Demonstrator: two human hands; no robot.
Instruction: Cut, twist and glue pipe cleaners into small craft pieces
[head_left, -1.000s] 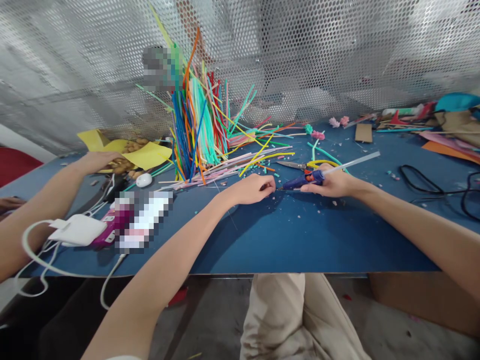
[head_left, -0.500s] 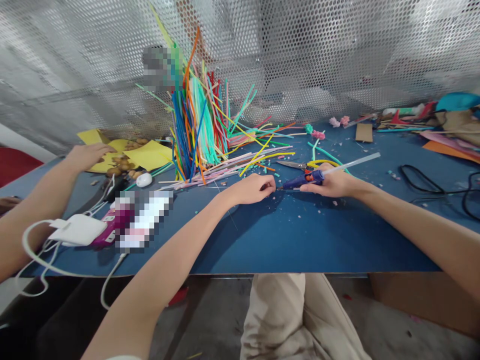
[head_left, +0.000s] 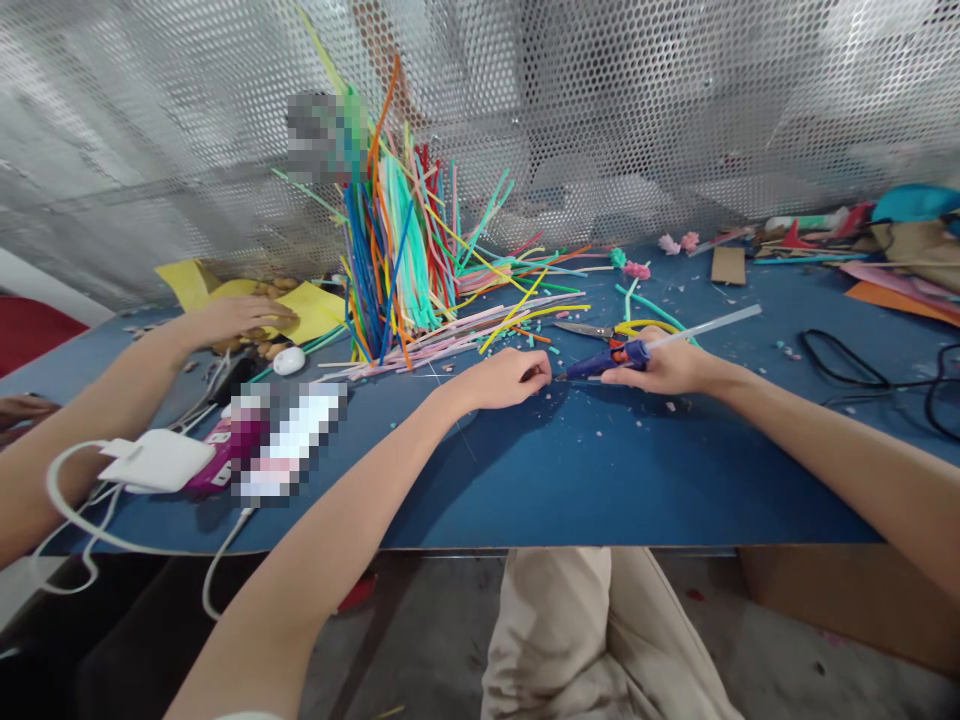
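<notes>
My right hand [head_left: 667,365] is wrapped round a blue glue gun [head_left: 604,362], whose nozzle points left. A long translucent glue stick [head_left: 712,325] sticks out of its back end, up and to the right. At the nozzle tip, my left hand [head_left: 514,378] is closed, thumb and fingers pinched together. Whatever lies in that pinch is hidden or too small to name. Just behind the glue gun lie scissors [head_left: 585,328] with yellow handles, partly covered by my right hand.
Behind my left hand stands a bundle of coloured pipe cleaners [head_left: 405,250], with more lying loose. To the left are a phone [head_left: 296,440], a purple power strip [head_left: 229,450] and a white charger [head_left: 161,460]. Another person's hand [head_left: 240,315] is over yellow paper [head_left: 311,305]. A black cable [head_left: 847,365] lies right.
The other person's hand at the left has moved to the right, over the yellow paper and the small brown things. My two hands and the glue gun have stayed almost still.
</notes>
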